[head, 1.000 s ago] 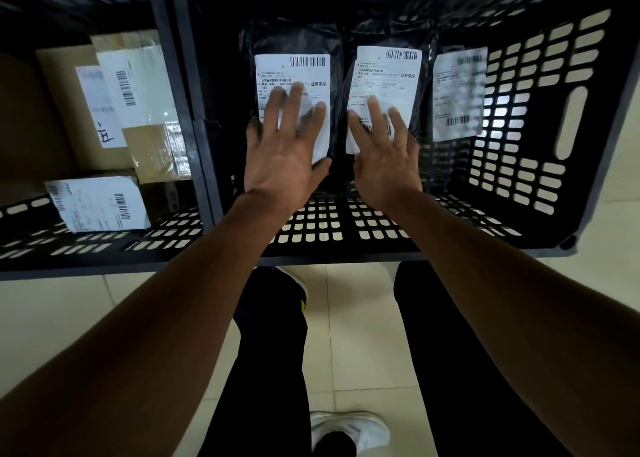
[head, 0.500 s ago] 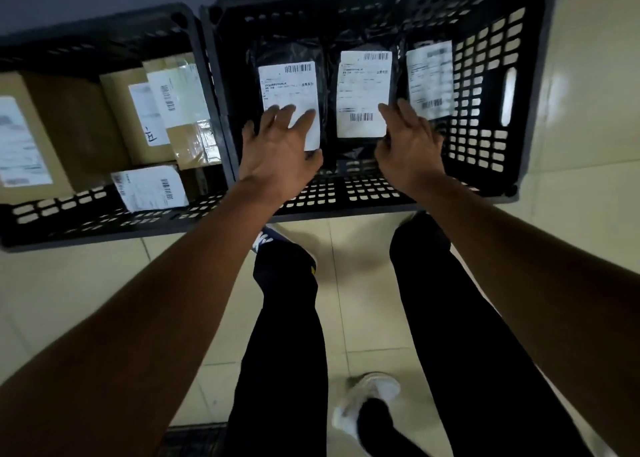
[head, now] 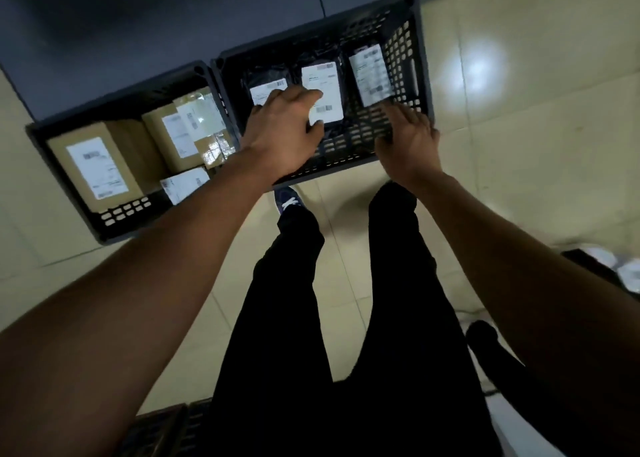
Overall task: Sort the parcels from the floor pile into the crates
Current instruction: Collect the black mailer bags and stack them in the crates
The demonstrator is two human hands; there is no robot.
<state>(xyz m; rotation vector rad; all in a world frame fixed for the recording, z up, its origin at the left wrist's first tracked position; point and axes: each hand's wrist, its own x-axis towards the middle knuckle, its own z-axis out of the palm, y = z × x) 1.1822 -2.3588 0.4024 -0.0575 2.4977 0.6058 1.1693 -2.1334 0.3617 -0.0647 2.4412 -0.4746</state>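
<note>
Two black slatted crates stand side by side against a dark wall. The right crate (head: pixel 420 54) holds three black poly-bag parcels with white labels: a left one (head: pixel 266 89), a middle one (head: pixel 322 89) and a right one (head: pixel 369 75). My left hand (head: pixel 284 127) hovers above the left bag with loosely bent fingers and holds nothing. My right hand (head: pixel 408 138) is over the crate's near right corner, fingers relaxed, empty. The left crate (head: pixel 114 222) holds brown cardboard boxes, the biggest box (head: pixel 90 165) at its left end.
Beige floor tiles lie all around, with a bright light reflection (head: pixel 479 72) right of the crates. My black-trousered legs and a dark blue shoe (head: pixel 289 202) are below the crates. Blurred dark and white parcels (head: pixel 616 269) lie at the right edge. Another crate's rim (head: pixel 162 425) shows at the bottom.
My view has pulled back and up from the crates. Both hands have lifted off the bag labels and drawn back; the right hand has swung to the crate's right corner.
</note>
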